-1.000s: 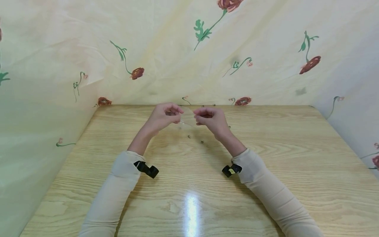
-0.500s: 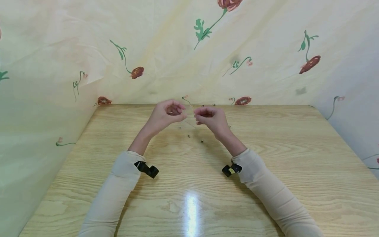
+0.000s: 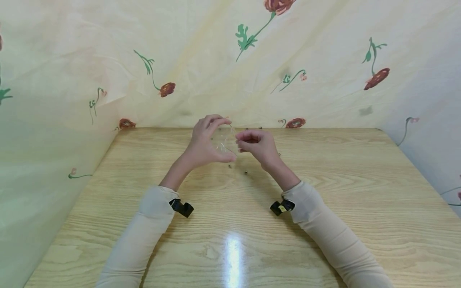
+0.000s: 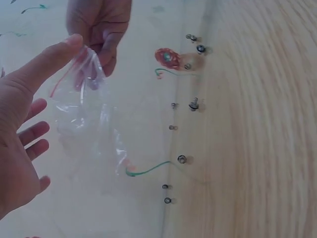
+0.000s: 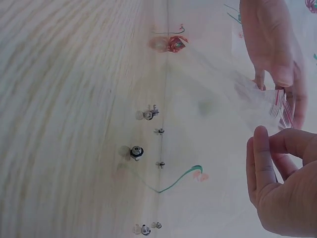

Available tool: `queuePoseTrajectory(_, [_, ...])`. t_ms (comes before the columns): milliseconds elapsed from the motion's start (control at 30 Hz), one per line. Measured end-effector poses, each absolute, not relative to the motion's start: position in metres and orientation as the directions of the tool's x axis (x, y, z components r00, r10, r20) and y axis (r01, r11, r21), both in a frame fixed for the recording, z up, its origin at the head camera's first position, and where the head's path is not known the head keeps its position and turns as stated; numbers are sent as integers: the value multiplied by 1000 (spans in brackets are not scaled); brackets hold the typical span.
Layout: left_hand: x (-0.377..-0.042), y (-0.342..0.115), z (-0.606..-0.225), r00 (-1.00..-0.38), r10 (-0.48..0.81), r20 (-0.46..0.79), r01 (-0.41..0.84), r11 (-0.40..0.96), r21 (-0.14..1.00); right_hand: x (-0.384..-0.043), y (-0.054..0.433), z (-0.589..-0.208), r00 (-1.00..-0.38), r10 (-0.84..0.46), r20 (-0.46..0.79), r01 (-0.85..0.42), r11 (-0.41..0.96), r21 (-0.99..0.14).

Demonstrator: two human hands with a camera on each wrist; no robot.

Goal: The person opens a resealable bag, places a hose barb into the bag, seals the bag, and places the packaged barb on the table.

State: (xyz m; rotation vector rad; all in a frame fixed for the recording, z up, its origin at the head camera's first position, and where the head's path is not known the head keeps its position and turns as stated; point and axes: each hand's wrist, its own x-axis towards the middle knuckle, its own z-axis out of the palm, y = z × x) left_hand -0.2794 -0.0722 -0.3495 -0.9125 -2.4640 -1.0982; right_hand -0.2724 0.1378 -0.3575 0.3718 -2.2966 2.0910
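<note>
A clear zip-lock bag (image 4: 81, 116) with a red line along its mouth hangs between the two hands. My right hand (image 3: 257, 146) pinches the bag near its mouth, thumb against fingers. On the other side, my left hand (image 3: 207, 142) has its thumb and fingers spread wide apart. Its thumb tip reaches the bag's top edge in the left wrist view, while the other fingers stand beside the plastic. Seen from the right wrist, the left hand (image 5: 277, 44) is just above the right hand (image 5: 285, 178), with the bag's mouth between them. The bag is hard to make out in the head view.
Several small metal bolts with nuts or washers (image 4: 193, 104) lie scattered on the wood-grain table (image 3: 324, 192), mostly toward its back edge. A flower-printed cloth (image 3: 201, 60) stands behind and along both sides. A small black camera (image 3: 183, 209) is strapped at each wrist.
My left hand has gone from pinching the bag to a wide spread of thumb and fingers, its thumb moving down and right. My right hand has stayed in place, still pinching.
</note>
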Motion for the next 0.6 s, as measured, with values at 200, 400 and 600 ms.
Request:
queuePoseTrajectory(200, [-281, -70, -355, -743, 488, 458, 664, 622, 413, -270, 135, -355, -969, -188, 163, -176, 57, -983])
queuePoseTrajectory(400, [-283, -68, -359, -752, 497, 433, 655, 634, 410, -268, 132, -355, -968, -204, 149, -161, 44, -986])
queuePoseTrajectory(600, [-282, -67, -360, -757, 491, 432, 650, 636, 416, -266, 130, -354, -967, -208, 146, -159, 47, -986])
